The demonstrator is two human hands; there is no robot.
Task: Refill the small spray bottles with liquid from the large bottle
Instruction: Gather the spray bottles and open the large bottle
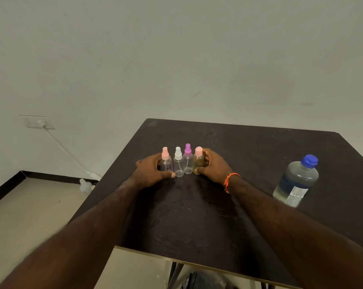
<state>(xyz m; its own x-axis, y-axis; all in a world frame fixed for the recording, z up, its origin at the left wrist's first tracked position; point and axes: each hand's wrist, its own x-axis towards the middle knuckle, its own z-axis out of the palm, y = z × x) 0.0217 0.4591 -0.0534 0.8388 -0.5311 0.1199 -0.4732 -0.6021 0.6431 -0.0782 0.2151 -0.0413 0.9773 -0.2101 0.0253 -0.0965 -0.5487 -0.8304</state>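
Four small spray bottles stand upright in a tight row near the middle of the dark counter: a pink-capped bottle at the left end, then a white-capped bottle, a purple-capped bottle set slightly farther back, and a yellowish bottle with a pink cap at the right end. The left hand curls round the left-end bottle, thumb lying along the near side, and the right hand cups the right-end bottle, fingers wrapped behind it. The large bottle, blue cap on and seemingly well filled with clear liquid, stands well apart to the right, near the right forearm. No cap is off, so this looks like lining up the row before any filling. To do it well, press inward gently from both ends so the light, probably near-empty bottles do not tip, keep them upright, then leave room on the right to bring the large bottle across.
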